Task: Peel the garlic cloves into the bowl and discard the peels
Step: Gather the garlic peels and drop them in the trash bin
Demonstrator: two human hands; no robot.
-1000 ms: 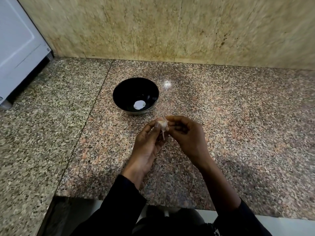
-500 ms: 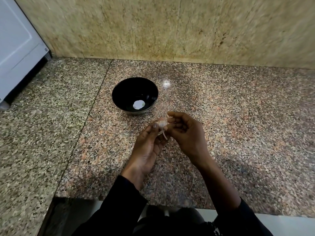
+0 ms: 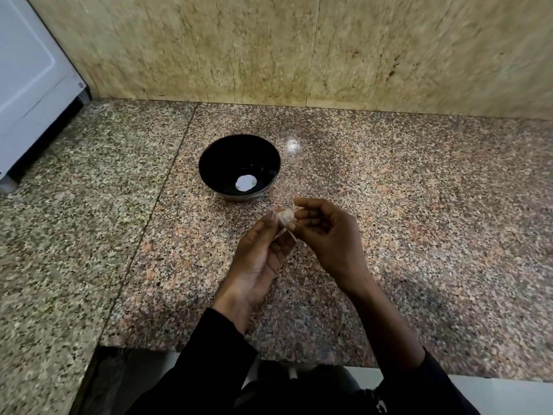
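Observation:
A black bowl point(image 3: 239, 151) stands on the granite counter with one white patch, perhaps a peeled clove point(image 3: 246, 183), at its bottom. Just in front of the bowl both hands meet above the counter. My left hand point(image 3: 257, 259) pinches a pale garlic clove point(image 3: 285, 217) between thumb and fingertips. My right hand point(image 3: 326, 235) touches the same clove from the right, its fingers curled and pinching at the skin. A thin strip of peel point(image 3: 291, 235) hangs down from the clove between the two hands.
The speckled granite counter point(image 3: 419, 220) runs to a beige stone wall point(image 3: 299, 49) behind. A white appliance point(image 3: 27, 76) stands at the far left. The counter's front edge point(image 3: 269, 357) lies near my body, with a seam line left of the bowl.
The hands stayed together on the clove. The right fingers shifted slightly up along it, and the hanging strip of peel swung a little.

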